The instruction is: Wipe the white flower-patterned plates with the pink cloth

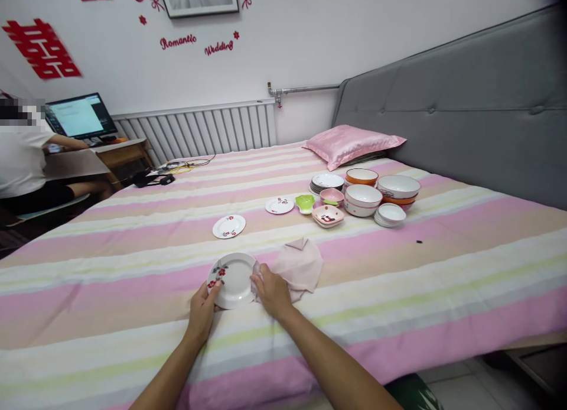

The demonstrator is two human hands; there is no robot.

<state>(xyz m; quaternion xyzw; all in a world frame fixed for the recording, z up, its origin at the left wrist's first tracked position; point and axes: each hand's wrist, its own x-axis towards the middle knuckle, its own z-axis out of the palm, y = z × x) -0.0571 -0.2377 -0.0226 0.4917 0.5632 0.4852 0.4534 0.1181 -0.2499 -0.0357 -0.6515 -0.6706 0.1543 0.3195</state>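
Note:
A white plate (238,280) with red flowers on its left side is held just above the striped bedspread. Its left rim is gripped by my left hand (204,309), thumb on top. My right hand (272,292) is closed at the plate's right rim, pinching a pale pink cloth (301,265) against it. Most of the cloth spreads out to the right of that hand. Beyond the held plate lie two more flowered plates, one nearer (229,226) and one farther (279,205).
Stacked bowls (363,198), small white dishes (390,214), a green dish (305,203) and a plate stack (328,181) stand at the right. Behind them are a pink pillow (352,143) and a grey headboard (460,97). A person (24,153) sits at a monitor (82,117), far left.

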